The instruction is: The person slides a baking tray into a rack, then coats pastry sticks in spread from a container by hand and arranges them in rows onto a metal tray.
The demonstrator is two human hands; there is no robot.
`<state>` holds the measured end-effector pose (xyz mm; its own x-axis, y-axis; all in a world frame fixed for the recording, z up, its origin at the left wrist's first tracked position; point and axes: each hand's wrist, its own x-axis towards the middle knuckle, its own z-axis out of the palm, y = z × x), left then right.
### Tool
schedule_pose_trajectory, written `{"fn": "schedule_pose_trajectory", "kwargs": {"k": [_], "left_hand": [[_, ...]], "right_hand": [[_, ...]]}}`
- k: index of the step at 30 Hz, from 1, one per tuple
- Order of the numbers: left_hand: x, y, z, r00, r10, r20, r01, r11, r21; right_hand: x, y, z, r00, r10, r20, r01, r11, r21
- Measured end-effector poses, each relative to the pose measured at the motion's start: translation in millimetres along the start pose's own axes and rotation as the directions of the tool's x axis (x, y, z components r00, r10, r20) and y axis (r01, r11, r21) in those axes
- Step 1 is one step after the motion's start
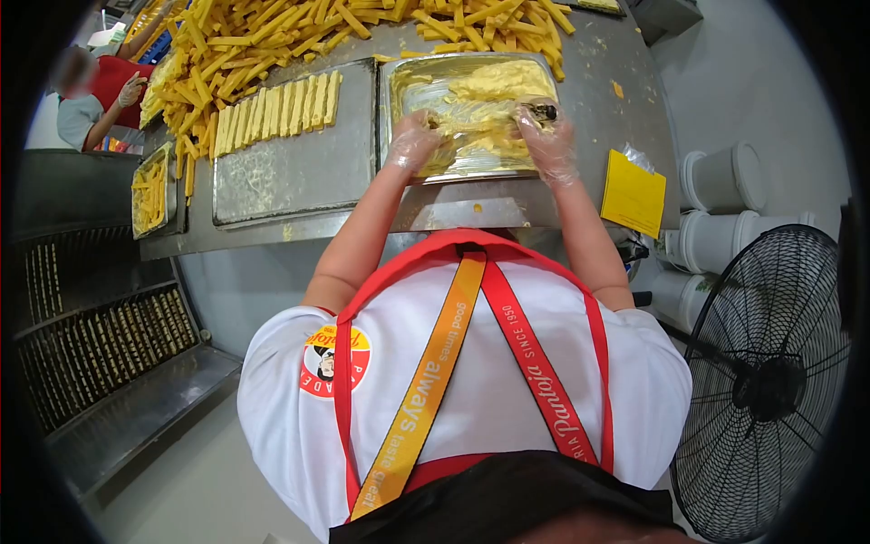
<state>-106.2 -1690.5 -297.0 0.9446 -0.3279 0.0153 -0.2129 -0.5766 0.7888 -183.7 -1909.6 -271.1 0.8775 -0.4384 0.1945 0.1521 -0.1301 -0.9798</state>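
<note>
A metal tray point(395, 91) holds soft yellow cream point(494, 82), smeared thickly over its bottom. My left hand point(414, 142), in a clear plastic glove, is over the tray's left side. Its fingers are curled together at the cream, and what is in them, if anything, cannot be made out. In the same kind of glove, my right hand point(551, 150) is closed at the tray's right edge around a tool with a dark handle point(544, 111); the rest of the tool is hard to see. Left of the cream, a flat baking tray point(290, 186) carries a row of coated sticks point(279, 111).
Yellow sticks point(263, 45) are heaped at the table's back, and a small tray point(149, 195) of them sits left. A yellow card point(634, 195) lies right. White buckets point(725, 177) and a black fan point(766, 381) stand right. A gloved co-worker point(122, 86) is far left, above a rack point(100, 354).
</note>
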Motion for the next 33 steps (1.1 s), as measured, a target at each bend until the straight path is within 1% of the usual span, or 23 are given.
{"fn": "schedule_pose_trajectory", "kwargs": {"k": [1,4,5,8,9,10,11,14,16,17,20,21,23,24,26,27,29,30,31,33], "left_hand": [[3.6,-6.1,2.2,1.000,0.018,-0.004,-0.018,1.000,0.000],[5.2,-9.4,3.0,0.999,0.027,-0.019,-0.027,0.999,-0.026],[6.1,-8.5,1.9,0.999,0.023,-0.027,-0.024,0.999,-0.040],[5.9,7.7,-14.3,0.971,0.230,0.068,-0.235,0.969,0.076],[8.5,4.5,-16.0,0.925,0.372,0.075,-0.379,0.918,0.115],[10.5,-1.1,-17.0,0.859,0.503,0.091,-0.511,0.846,0.152],[11.7,-1.5,-19.0,0.773,0.625,0.112,-0.634,0.751,0.186],[11.1,-0.7,-23.4,0.687,0.667,0.289,-0.719,0.565,0.404],[11.0,-5.4,-21.5,0.645,0.722,0.249,-0.754,0.549,0.362],[10.8,-7.2,-20.6,0.625,0.747,0.225,-0.769,0.540,0.343],[10.7,-12.5,-17.1,0.592,0.785,0.185,-0.771,0.483,0.416],[9.8,-15.5,-15.3,0.614,0.764,0.195,-0.758,0.503,0.416],[10.3,-21.3,-11.4,0.657,0.722,0.215,-0.730,0.540,0.418],[9.9,-23.9,-9.5,0.676,0.707,0.209,-0.716,0.561,0.417],[9.4,-29.7,-9.5,0.713,0.675,0.192,-0.681,0.600,0.421],[5.6,-30.2,-13.5,0.720,0.687,0.098,-0.658,0.631,0.411],[-0.6,-31.4,-29.7,0.765,0.630,-0.130,-0.549,0.744,0.381],[-1.0,-32.9,-38.2,0.772,0.589,-0.241,-0.497,0.794,0.350],[-0.3,-40.5,-45.0,0.821,0.427,-0.379,-0.290,0.884,0.367],[5.9,-60.6,-70.2,0.821,0.305,-0.483,-0.117,0.918,0.380]], "right_hand": [[-0.7,-4.4,3.7,1.000,-0.020,0.019,0.019,0.997,0.071],[15.7,39.8,-7.7,0.999,0.051,-0.011,-0.049,0.989,0.140],[17.3,30.8,-12.7,0.987,0.161,-0.002,-0.161,0.986,0.053],[24.2,4.4,-15.6,0.962,0.251,-0.105,-0.264,0.956,-0.132],[23.9,-1.5,-11.9,0.972,0.213,-0.098,-0.216,0.976,-0.027],[20.3,-6.5,-4.6,0.979,0.178,-0.096,-0.171,0.982,0.079],[19.5,-10.9,1.4,0.985,0.141,-0.099,-0.121,0.975,0.185],[24.2,-21.2,10.0,0.979,0.201,-0.035,-0.164,0.876,0.453],[32.8,-0.1,-3.9,0.960,0.275,-0.050,-0.265,0.953,0.149],[35.9,-0.6,-6.7,0.950,0.307,-0.064,-0.308,0.951,-0.010],[37.4,-5.3,-9.3,0.933,0.328,-0.148,-0.336,0.942,-0.030],[35.5,-5.5,-6.4,0.940,0.311,-0.144,-0.317,0.948,-0.027],[28.5,-17.2,0.7,0.972,0.231,-0.048,-0.217,0.955,0.201],[27.1,-22.2,5.9,0.984,0.181,-0.005,-0.170,0.933,0.317],[29.3,-6.9,1.9,0.962,0.269,0.039,-0.272,0.950,0.152],[33.1,-2.5,-0.5,0.949,0.309,0.056,-0.312,0.948,0.065],[28.9,-1.3,-8.2,0.940,0.341,0.017,-0.340,0.940,-0.030],[24.7,-4.1,-11.5,0.935,0.354,-0.007,-0.353,0.932,-0.078],[21.3,-7.5,-12.7,0.934,0.357,-0.024,-0.357,0.929,-0.096],[13.2,-12.6,-12.8,0.928,0.368,-0.060,-0.372,0.919,-0.131]]}}
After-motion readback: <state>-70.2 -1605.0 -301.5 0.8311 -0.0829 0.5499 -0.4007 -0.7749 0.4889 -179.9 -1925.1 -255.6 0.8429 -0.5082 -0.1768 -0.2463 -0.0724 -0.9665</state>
